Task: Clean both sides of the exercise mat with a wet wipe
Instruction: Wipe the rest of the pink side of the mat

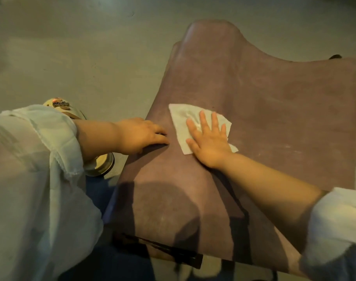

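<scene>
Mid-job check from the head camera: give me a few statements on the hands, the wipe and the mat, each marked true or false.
1. The right hand presses flat on the wet wipe. True.
2. The wipe is balled up in a fist. False: it lies spread out on the mat.
3. The left hand rests on the mat's left edge. True.
4. The mat lies fully flat. False: its far end humps upward.
5. The left hand holds a second wipe. False: it holds none.

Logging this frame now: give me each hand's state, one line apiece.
Left hand: open, fingers resting on the left edge of the exercise mat.
Right hand: open, fingers spread, pressing the wet wipe flat on the mat.
</scene>
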`<act>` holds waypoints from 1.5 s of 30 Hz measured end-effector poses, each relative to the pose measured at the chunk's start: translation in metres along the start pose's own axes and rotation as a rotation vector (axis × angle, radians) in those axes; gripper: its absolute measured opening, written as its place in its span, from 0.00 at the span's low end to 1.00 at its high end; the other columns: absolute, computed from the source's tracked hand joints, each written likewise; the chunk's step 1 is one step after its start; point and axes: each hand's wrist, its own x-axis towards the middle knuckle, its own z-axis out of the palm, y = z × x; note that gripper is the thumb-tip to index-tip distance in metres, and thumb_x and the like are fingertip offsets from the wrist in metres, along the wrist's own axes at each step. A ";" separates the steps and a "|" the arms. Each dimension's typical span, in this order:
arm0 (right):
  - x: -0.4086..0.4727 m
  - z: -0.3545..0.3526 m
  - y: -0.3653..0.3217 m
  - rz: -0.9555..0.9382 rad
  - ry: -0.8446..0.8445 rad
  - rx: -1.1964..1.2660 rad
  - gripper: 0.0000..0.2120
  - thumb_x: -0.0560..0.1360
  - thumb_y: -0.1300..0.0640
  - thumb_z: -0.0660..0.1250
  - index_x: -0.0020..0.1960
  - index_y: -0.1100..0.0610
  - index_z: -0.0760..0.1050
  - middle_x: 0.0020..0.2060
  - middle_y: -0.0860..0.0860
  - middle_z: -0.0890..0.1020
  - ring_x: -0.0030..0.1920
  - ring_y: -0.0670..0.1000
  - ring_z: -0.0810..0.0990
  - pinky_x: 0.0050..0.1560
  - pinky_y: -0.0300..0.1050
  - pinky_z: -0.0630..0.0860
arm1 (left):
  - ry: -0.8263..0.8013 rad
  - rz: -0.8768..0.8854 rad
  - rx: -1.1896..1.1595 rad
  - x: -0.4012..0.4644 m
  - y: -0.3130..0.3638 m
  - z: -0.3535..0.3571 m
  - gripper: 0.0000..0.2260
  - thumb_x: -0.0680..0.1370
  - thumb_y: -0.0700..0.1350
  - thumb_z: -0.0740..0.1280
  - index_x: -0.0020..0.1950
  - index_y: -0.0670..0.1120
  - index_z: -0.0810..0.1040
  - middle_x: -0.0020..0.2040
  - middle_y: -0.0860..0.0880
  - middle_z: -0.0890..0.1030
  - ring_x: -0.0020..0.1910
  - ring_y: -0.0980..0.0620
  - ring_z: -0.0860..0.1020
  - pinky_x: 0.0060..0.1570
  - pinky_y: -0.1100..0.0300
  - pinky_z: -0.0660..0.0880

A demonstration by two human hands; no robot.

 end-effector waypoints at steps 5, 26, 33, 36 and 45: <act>-0.087 0.039 -0.037 -0.383 -0.006 -0.143 0.29 0.79 0.43 0.45 0.75 0.45 0.36 0.77 0.53 0.42 0.75 0.60 0.38 0.68 0.66 0.31 | 0.000 0.011 0.017 0.009 -0.004 -0.002 0.29 0.76 0.47 0.67 0.74 0.55 0.60 0.73 0.51 0.61 0.68 0.49 0.66 0.65 0.56 0.66; -0.124 0.071 -0.059 -0.550 0.046 -0.243 0.27 0.74 0.41 0.48 0.72 0.45 0.63 0.72 0.51 0.64 0.73 0.59 0.59 0.70 0.67 0.47 | 0.059 -0.039 0.167 0.034 0.009 -0.017 0.54 0.68 0.57 0.75 0.76 0.55 0.36 0.77 0.42 0.40 0.75 0.42 0.50 0.72 0.49 0.57; -0.124 0.066 0.000 -0.174 0.031 0.144 0.29 0.75 0.33 0.31 0.71 0.40 0.23 0.71 0.46 0.26 0.72 0.53 0.26 0.70 0.56 0.30 | 0.085 -0.065 0.195 0.035 0.017 -0.013 0.56 0.69 0.54 0.74 0.73 0.55 0.27 0.74 0.41 0.29 0.76 0.42 0.40 0.74 0.50 0.45; -0.087 0.051 0.005 -0.071 0.022 0.244 0.29 0.72 0.31 0.30 0.62 0.39 0.15 0.61 0.42 0.16 0.66 0.48 0.17 0.65 0.46 0.21 | 0.012 -0.070 0.156 0.038 0.017 -0.014 0.52 0.71 0.53 0.72 0.74 0.56 0.30 0.75 0.44 0.32 0.76 0.43 0.39 0.74 0.50 0.43; 0.057 -0.013 0.061 0.344 0.085 0.487 0.29 0.82 0.43 0.45 0.77 0.49 0.36 0.77 0.53 0.39 0.76 0.57 0.37 0.73 0.57 0.37 | -0.145 -0.047 0.191 0.054 0.018 -0.022 0.49 0.72 0.54 0.72 0.76 0.56 0.35 0.78 0.46 0.40 0.77 0.45 0.45 0.74 0.49 0.47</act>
